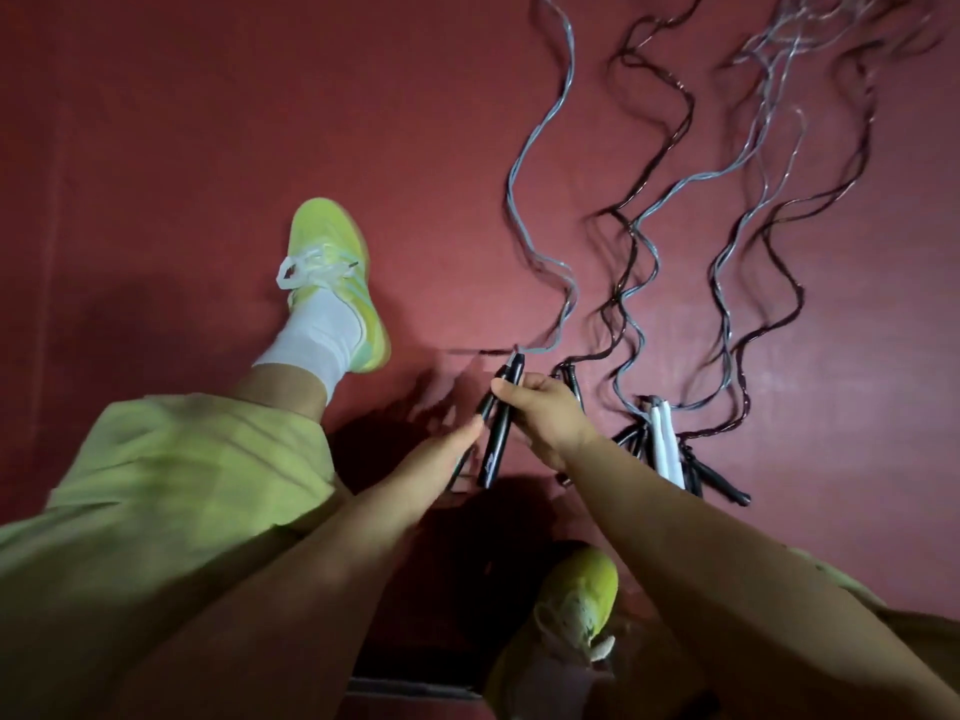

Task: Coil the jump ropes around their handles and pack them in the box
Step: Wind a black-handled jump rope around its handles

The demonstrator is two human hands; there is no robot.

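Observation:
My right hand (pixel 545 413) grips a pair of black jump-rope handles (pixel 497 433) held side by side and tilted, tops pointing away from me. My left hand (pixel 452 449) touches the lower part of the same handles with its fingertips. From the handle tops a grey-blue rope (pixel 540 163) runs away across the red floor (pixel 208 122). To the right, a bundle of other handles (pixel 670 449), black and white, lies on the floor. Their wavy dark and grey ropes (pixel 769 200) stretch toward the far side. The box is not plainly visible.
My left leg in yellow-green shorts ends in a yellow shoe (pixel 332 272) left of the handles. My other yellow shoe (pixel 576 600) sits near the bottom centre, over a dark shape (pixel 415 683) on the floor.

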